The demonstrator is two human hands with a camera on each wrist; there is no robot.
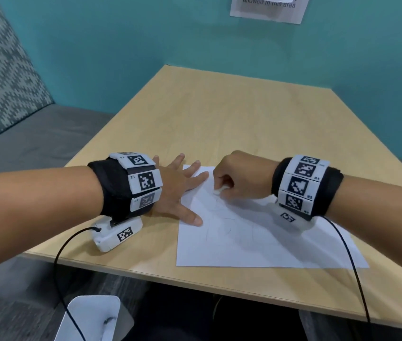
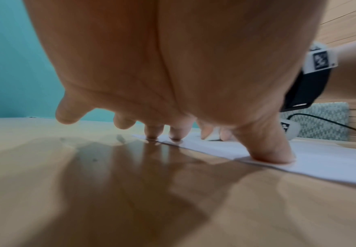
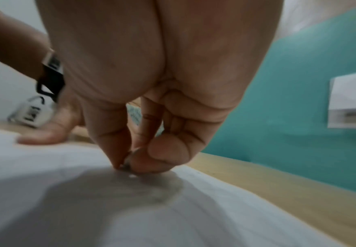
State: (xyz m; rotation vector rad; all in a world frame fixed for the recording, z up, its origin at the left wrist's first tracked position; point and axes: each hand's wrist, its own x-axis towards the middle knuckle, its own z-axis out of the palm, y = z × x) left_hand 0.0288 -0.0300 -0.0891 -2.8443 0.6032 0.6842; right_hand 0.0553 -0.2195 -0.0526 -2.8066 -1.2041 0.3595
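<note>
Head view, with both wrist views. A white sheet of paper [image 1: 256, 242] lies flat on the near right part of a light wooden worktop [image 1: 219, 114]. Its near edge runs close to the worktop's near edge, and its left edge angles slightly away from the viewer. Beyond the sheet's far edge the wood reaches back to a teal wall [image 1: 146, 45], where a printed notice [image 1: 269, 8] hangs. A strip of wood shows to the left of the sheet.

The left hand [image 1: 178, 190] lies palm down with straight, spread fingers. Its thumb presses on the sheet's left edge and two fingertips press near the far left corner. In the left wrist view the two outer fingers stand off the paper, raised above the wood.

The right hand [image 1: 239, 178] is curled, with thumb and fingers pinching a small white eraser [image 1: 218, 190]. The eraser is held down on the far left part of the sheet, just beside the left hand's fingertips. In the right wrist view the pinch is blurred, so the eraser is probably the pale sliver at the fingertips. Faint pencil lines [image 1: 222, 217] cross the sheet on the near side of the eraser, between the two hands.
</note>
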